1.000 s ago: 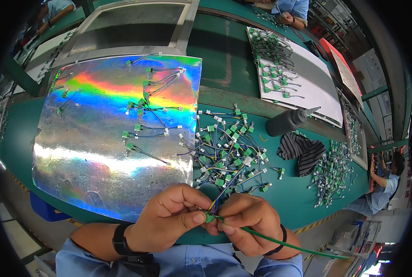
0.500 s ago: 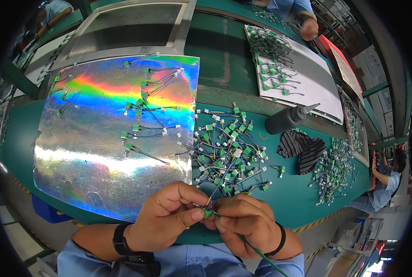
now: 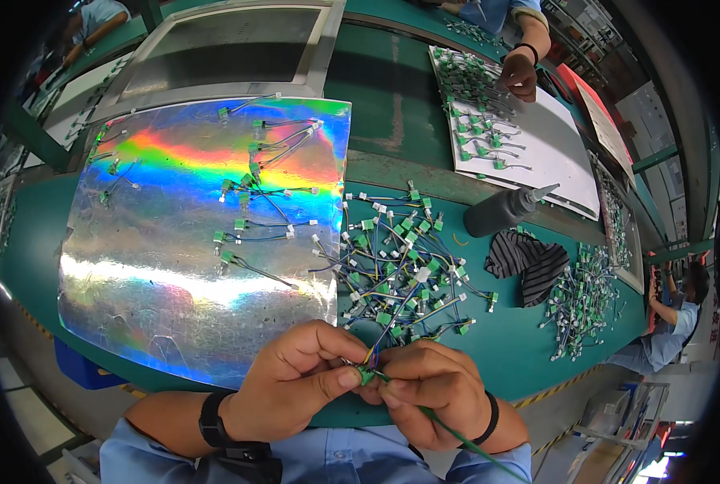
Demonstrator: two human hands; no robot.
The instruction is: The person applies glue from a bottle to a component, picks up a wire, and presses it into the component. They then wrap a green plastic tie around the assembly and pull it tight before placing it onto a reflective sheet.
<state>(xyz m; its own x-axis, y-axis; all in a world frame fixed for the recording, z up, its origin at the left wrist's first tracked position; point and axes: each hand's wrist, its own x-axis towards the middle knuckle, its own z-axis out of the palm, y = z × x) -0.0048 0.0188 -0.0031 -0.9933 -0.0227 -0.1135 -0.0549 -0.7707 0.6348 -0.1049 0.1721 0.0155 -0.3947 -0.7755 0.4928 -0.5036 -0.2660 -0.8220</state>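
Observation:
Close to my body, my left hand pinches a small green circuit board between thumb and fingers. Blue and yellow wires rise from the board toward the pile behind it. My right hand is closed beside it, holding a thin green cord whose near end meets the board; the cord trails down past my right wrist. The fingers partly hide where the two touch. Just beyond my hands lies a heap of wired green boards with white connectors.
A shiny silver sheet with scattered wired boards covers the left. At right are a dark bottle, a striped black cloth and another pile. Across the bench, a co-worker's hand is over boards on a white panel.
The co-worker's hand has come down over the boards on the white panel. My own hands keep nearly the same place and grip.

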